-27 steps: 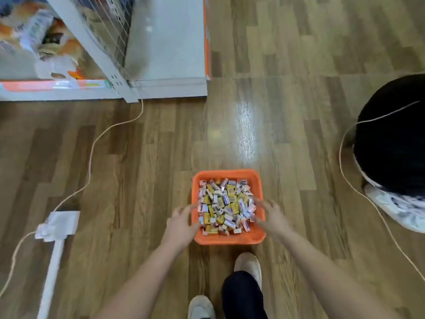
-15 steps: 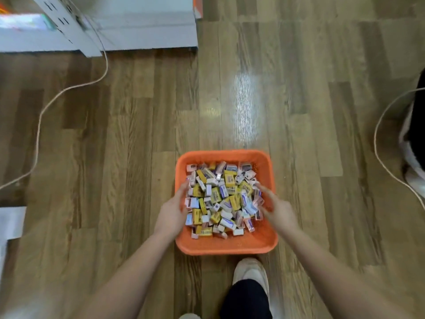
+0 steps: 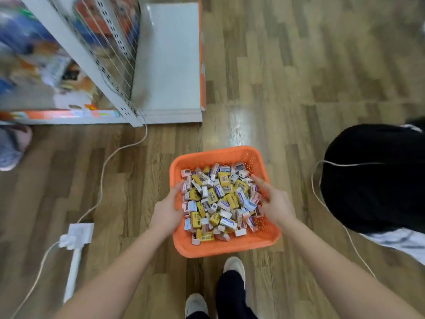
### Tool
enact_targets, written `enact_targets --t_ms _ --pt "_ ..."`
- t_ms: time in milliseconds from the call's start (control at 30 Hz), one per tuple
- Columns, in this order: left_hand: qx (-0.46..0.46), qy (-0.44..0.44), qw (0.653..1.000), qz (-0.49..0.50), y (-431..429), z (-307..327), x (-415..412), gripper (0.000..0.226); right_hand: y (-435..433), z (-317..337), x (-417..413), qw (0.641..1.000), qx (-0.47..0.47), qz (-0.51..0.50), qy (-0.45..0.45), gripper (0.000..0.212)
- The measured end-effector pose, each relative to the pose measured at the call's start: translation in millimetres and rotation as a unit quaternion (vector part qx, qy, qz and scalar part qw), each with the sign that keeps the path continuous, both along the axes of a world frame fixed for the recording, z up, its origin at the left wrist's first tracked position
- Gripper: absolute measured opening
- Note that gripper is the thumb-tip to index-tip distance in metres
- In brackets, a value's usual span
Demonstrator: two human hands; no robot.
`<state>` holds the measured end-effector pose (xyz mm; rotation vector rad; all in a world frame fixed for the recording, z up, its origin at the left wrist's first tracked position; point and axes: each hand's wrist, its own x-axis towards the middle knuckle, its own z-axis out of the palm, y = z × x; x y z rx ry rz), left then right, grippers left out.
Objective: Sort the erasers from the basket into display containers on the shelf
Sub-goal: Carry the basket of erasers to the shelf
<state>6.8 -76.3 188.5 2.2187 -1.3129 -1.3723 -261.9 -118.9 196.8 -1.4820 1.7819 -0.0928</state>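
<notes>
An orange plastic basket sits in front of me over the wooden floor, slightly tilted. It holds a heap of several small wrapped erasers in yellow, white, pink and blue. My left hand grips the basket's left rim, thumb inside and fingers outside. My right hand grips the right rim, its index finger stretched along the inner wall. The display containers are not in view.
A white shelf base with a wire rack stands at the upper left. A white cable runs to a power strip on the floor. Another person's head is close on the right. My shoe is below the basket.
Both hands closed in from beside the basket onto its side rims. The basket now looks nearer and tilted. My view swung down, then back up toward the shelf.
</notes>
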Motion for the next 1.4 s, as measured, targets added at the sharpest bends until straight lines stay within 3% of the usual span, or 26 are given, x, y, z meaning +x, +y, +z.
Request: enact_targets --t_ms 200,333,433,533,733,967,1100,1400 --pt "-0.088 -0.025 0.995 -0.047 -13 257 -7 0.078 -5 251 -8 0.998 -0.056 0.029 -0.012 0.071" --pt "-0.141 0.0 0.989 -0.047 -15 371 -15 0.087 -13 357 -23 0.994 -0.099 0.052 0.004 0.06" --pt "-0.171 0.009 0.984 -0.054 -18 422 -28 0.089 -14 407 -38 0.992 -0.125 0.035 -0.007 0.048" --pt "-0.177 0.033 0.983 -0.024 -30 452 -44 0.1 -19 437 -57 0.982 -0.187 -0.001 -0.027 0.044" --pt "-0.199 0.037 0.979 0.016 -73 484 -89 0.068 -57 473 -110 0.969 -0.23 -0.03 -0.08 0.046" --pt "-0.248 0.058 0.966 0.045 -154 525 -154 0.073 -146 523 -164 0.959 -0.258 -0.049 -0.11 0.054" --pt "-0.31 0.087 0.944 0.073 -200 541 -170 0.035 -207 542 -173 0.951 -0.278 -0.06 -0.119 0.056" --pt "-0.331 0.093 0.932 0.112 -356 552 -142 0.067 -372 568 -140 0.945 -0.267 -0.107 -0.154 0.052"
